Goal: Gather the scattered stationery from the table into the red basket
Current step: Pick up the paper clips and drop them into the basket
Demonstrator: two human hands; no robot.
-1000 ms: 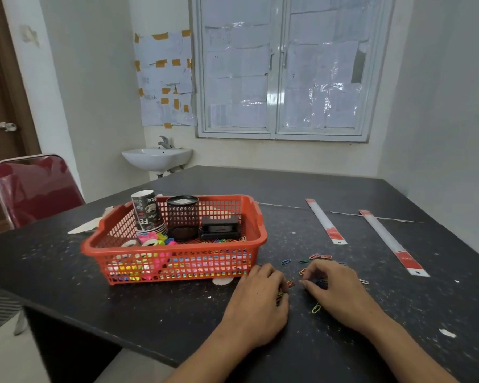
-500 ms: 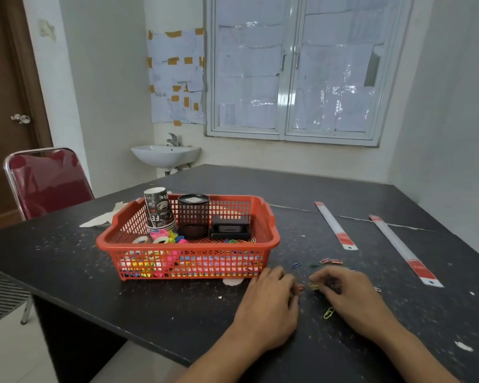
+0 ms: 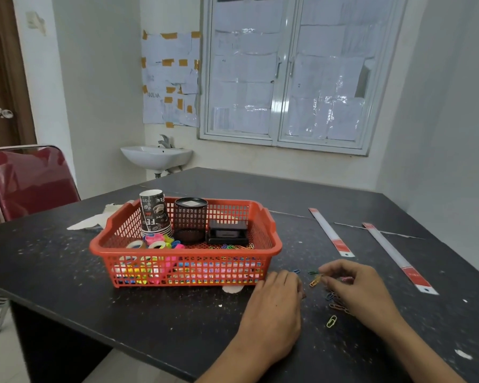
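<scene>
The red basket stands on the black table and holds paper cups, a black mesh pot, a black box, tape rolls and coloured paper clips. Right of the basket, several loose paper clips lie scattered on the table. My right hand is raised a little and pinches an orange-yellow paper clip at its fingertips. My left hand rests palm down beside the basket's front right corner, its fingertips hidden.
Two long white rulers with red ends lie on the table's right side. A torn white paper lies behind the basket on the left. A red chair stands at the table's left. White flecks dot the tabletop.
My right hand has lifted off the table with a paper clip pinched in its fingers. The left hand has stayed in place. The camera view has tilted upward slightly.
</scene>
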